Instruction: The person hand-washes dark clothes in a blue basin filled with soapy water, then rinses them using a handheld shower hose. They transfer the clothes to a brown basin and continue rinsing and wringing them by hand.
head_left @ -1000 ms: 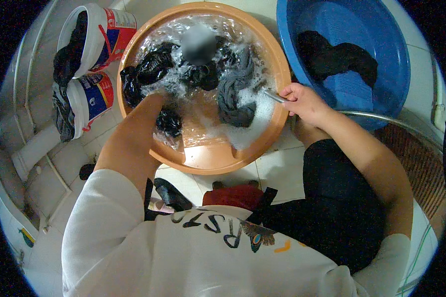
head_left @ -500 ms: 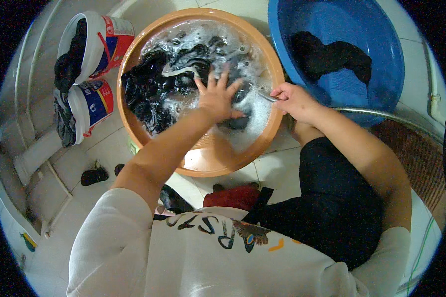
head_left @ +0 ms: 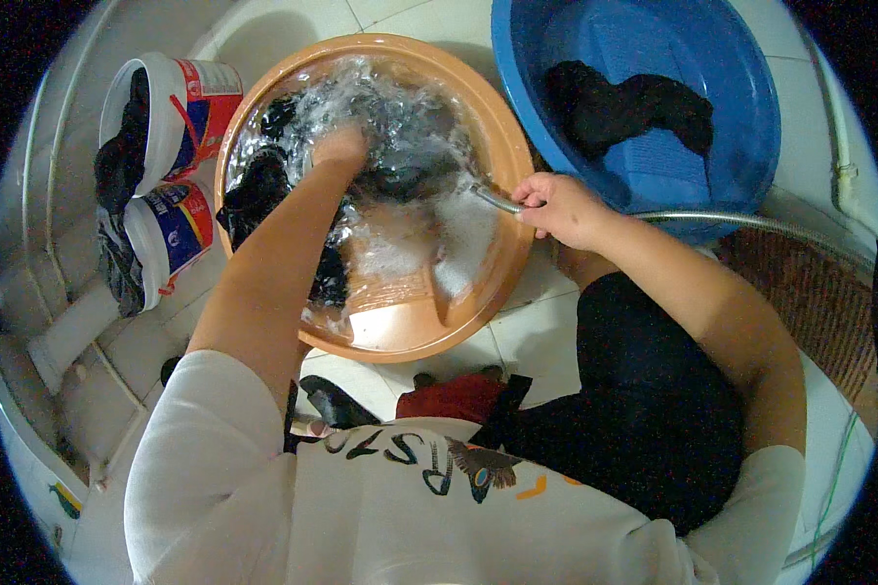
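Observation:
My left hand (head_left: 341,144) is plunged into the foamy water of a round orange basin (head_left: 369,350). Splashing water hides its fingers, so I cannot tell what they touch. Black, wet clothes (head_left: 256,197) lie along the basin's left side, and more dark cloth (head_left: 405,177) shows under the water right of that hand. At the basin's right rim my right hand (head_left: 568,210) is closed round the end of a metal shower hose (head_left: 496,199). The hose end points into the basin, and the water churns in front of it.
A blue basin (head_left: 751,127) with a black garment (head_left: 644,112) stands at the far right. On the left, two white buckets (head_left: 171,122) have dark cloth hanging over their rims. The hose runs right, past a brown ribbed mat (head_left: 805,292). A red cloth (head_left: 449,398) lies near my feet.
My left hand, spread open at the water's surface before, has gone down into the water farther left. The dark clothes have shifted, baring more basin bottom. My right hand keeps the hose.

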